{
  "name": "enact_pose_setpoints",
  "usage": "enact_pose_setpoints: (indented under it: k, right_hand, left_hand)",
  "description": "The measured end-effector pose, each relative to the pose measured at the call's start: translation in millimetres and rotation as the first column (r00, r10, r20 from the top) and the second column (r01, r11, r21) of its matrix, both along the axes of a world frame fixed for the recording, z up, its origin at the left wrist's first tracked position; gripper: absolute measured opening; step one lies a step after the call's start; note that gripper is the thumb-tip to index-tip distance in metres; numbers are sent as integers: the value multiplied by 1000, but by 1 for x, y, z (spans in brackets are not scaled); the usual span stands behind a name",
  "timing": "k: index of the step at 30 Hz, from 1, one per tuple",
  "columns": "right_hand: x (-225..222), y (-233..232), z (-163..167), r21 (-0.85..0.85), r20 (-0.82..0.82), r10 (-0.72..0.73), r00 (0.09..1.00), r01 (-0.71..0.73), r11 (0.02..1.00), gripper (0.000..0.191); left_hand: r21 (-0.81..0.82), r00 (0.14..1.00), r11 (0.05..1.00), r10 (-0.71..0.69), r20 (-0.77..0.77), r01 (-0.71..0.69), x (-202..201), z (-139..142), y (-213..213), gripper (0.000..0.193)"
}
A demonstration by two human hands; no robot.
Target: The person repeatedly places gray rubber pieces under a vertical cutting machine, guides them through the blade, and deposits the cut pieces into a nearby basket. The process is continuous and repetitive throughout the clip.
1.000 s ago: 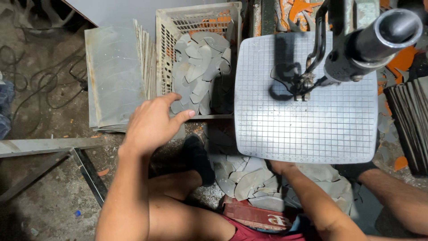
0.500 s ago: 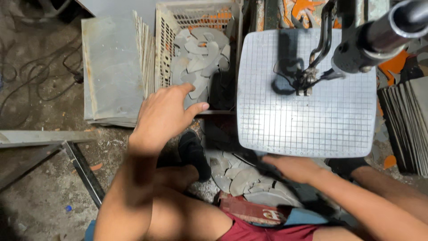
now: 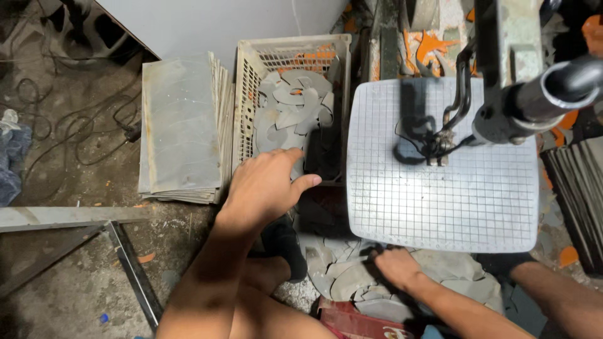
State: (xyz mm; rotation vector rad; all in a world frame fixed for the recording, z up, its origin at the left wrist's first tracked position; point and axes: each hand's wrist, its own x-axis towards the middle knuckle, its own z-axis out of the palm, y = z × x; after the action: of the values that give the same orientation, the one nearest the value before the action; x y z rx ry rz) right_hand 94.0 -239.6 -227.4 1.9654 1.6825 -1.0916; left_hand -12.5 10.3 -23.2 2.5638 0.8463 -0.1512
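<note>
1. The left hand (image 3: 267, 185) reaches forward over the near edge of a pale plastic crate (image 3: 251, 94), palm down, fingers spread and released, holding nothing.
2. The crate holds a heap of grey cut pieces (image 3: 292, 107), curved and notched; the nearest of them lie just beyond and under the fingertips, though I cannot tell whether the hand touches them.
3. Just left of the crate a stack of flat grey sheets (image 3: 179, 125) rests on the floor.
4. The right hand (image 3: 396, 267) is low, below the gridded white bench (image 3: 440, 188) of a cutting machine, its fingers curled down among grey offcuts (image 3: 352, 282) heaped on the floor; whether it grips one I cannot tell.
5. The machine's dark arm (image 3: 534, 94) hangs over the bench, well apart from both hands.
</note>
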Motion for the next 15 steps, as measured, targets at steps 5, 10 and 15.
enact_pose_setpoints:
  k: [5,10,15]
  right_hand:
    - [15,-43,92,594,-248,279,928,-82,800,39]
    - [89,-81,204,848,337,268,903,-414,331,55]
    - [121,-64,208,693,384,8,923,-294,659,73]
  left_hand:
    - [25,981,1000,6,192,-11,2,5,-8,39]
    - [-113,768,985,-28,640,130,-3,12,-35,24]
    - [45,641,912,-320,697,407,9,7,-65,25]
